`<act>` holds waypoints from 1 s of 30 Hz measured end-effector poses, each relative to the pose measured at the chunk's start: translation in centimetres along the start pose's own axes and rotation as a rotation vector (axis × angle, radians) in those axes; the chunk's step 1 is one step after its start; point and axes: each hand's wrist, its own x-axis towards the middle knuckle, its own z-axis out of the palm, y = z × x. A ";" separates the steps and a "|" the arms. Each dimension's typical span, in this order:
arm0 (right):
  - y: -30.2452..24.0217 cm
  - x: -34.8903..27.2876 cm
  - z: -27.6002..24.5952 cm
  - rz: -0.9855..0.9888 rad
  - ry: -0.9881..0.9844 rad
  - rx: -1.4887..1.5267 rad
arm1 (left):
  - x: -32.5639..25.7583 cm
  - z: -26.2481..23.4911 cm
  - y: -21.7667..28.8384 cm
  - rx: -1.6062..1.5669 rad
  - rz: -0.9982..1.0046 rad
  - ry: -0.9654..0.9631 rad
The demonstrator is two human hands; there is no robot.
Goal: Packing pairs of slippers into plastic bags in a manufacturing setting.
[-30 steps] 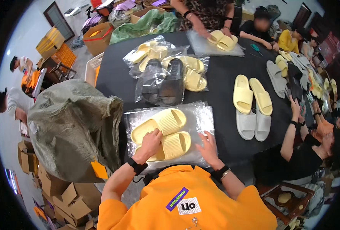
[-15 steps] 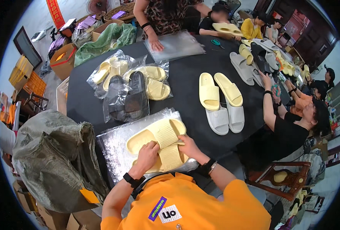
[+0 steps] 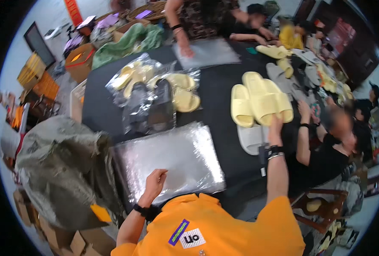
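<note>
Left hand (image 3: 155, 181) rests on the near part of a clear plastic bag (image 3: 172, 164), with the fingers loosely curled and the knuckles up; it presses on the bag but does not clamp anything. This bag lies flat on the black surface (image 3: 217, 96), just in front of the person in the orange shirt (image 3: 215, 230), and it looks empty.

Right hand (image 3: 276, 128) is stretched far forward and to the right. It touches the near end of a pale yellow slipper (image 3: 268, 99), and the fingers seem to close on its edge, but the picture is blurred there and I cannot tell if the grip is firm. A second yellow slipper (image 3: 241, 106) lies just beside it on the left. A grey slipper (image 3: 251, 138) lies under the right wrist, which wears a dark band.

Behind the flat bag is a heap of bagged slippers (image 3: 155, 91), some yellow and some dark. On the left of the surface stands a big grey-green sack (image 3: 59, 168). On the right a co-worker in black (image 3: 321, 149) reaches an arm to the same yellow pair, and another person (image 3: 193, 25) at the far side holds a flat bag down.
</note>
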 end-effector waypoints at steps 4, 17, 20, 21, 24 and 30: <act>2.8 -0.5 0.1 -0.022 -0.258 -0.119 | 0.0 -1.2 0.2 0.041 -0.087 -0.015; 5.7 -29.7 5.8 -0.868 -1.291 -0.934 | -2.6 -3.9 -4.3 0.302 -0.382 0.050; 5.9 -31.5 6.2 -0.834 -1.480 -0.945 | -0.6 -3.9 -2.0 0.448 -0.401 -0.253; 6.2 -31.6 6.3 -0.846 -1.512 -0.946 | 0.1 -3.9 -1.6 0.499 -0.411 -0.386; 7.3 -30.2 6.2 -0.885 -1.604 -0.974 | 2.0 -3.1 -1.2 0.386 0.167 -0.126; 6.8 -26.9 4.8 -0.886 -1.686 -1.111 | 7.1 -3.8 -6.9 0.805 -0.053 0.161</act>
